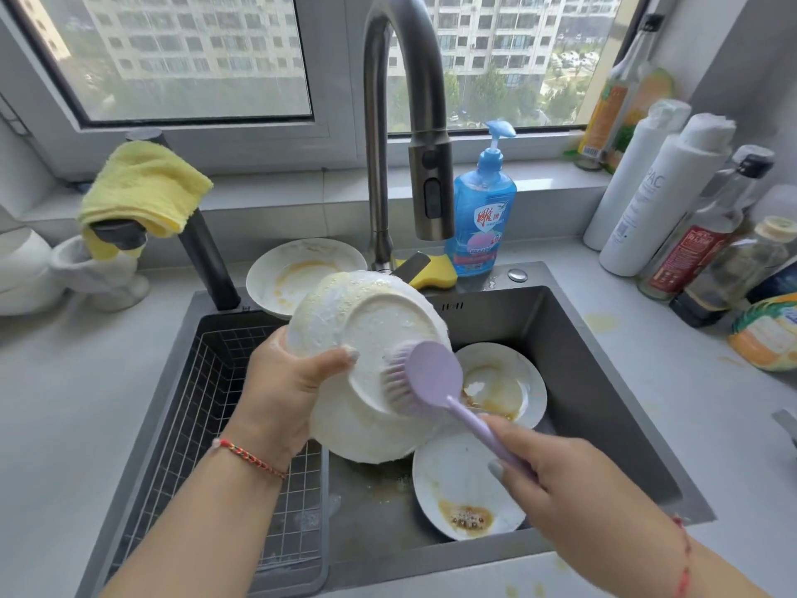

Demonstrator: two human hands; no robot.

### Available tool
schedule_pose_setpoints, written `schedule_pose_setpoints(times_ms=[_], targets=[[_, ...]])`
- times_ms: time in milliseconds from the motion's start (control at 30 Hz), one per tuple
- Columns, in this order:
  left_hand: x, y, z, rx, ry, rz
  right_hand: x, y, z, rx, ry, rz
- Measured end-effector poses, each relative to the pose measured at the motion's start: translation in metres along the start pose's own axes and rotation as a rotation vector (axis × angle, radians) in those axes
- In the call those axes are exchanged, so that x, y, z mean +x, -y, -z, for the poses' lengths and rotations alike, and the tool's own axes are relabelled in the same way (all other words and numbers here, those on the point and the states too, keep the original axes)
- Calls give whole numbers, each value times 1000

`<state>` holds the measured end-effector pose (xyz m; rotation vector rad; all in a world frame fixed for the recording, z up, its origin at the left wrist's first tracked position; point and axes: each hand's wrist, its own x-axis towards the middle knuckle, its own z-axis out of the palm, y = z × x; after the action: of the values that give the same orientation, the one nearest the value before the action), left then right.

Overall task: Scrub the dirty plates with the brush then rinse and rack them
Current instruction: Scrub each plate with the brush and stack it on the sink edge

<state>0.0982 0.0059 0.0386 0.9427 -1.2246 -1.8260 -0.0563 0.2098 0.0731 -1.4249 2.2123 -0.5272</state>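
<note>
Head view: we see the left hand [282, 392] holding a soapy plate [366, 360] by its left edge, bottom side toward us, tilted above the sink [604, 373]. The right hand [547, 481] has its fingers curled around the purple brush [425, 379], and the bristles press on the plate's bottom. Two dirty plates [463, 489] lie in the sink on the right, one more dirty plate [297, 274] stands far behind. A wire rack [207, 425] is at the left.

A soapy white plate [366, 334] is tilted underside-up over the sink, purple brush [420, 377] bristles against its base. Three stained plates lie nearby: far-left [297, 274], right [509, 381], near [461, 489].
</note>
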Motion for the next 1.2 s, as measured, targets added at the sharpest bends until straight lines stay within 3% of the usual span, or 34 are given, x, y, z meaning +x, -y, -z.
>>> schedule_pose_setpoints(times_ms=[200,333,467,600,767,867,1067,1200], targets=[[-4,1,-8,-20,-4,11,40,6,7,-29,-169,44],[-1,-7,-2,21,-57,-37,17,19,-1,56,-28,156],[2,-15,15,88,-83,-81,10,6,-7,-16,47,59],[3,-36,23,370,-190,-217,21,-12,-7,-25,9,-53],[8,-68,26,914,-267,-495,19,-24,-8,15,-5,-113],[12,-77,25,1184,-202,-592,21,-27,-10,77,-13,-135],[40,-59,31,1489,-49,-749,24,-16,-3,322,-51,-135],[58,-46,29,1676,-34,-699,21,-13,-3,365,-52,-154]])
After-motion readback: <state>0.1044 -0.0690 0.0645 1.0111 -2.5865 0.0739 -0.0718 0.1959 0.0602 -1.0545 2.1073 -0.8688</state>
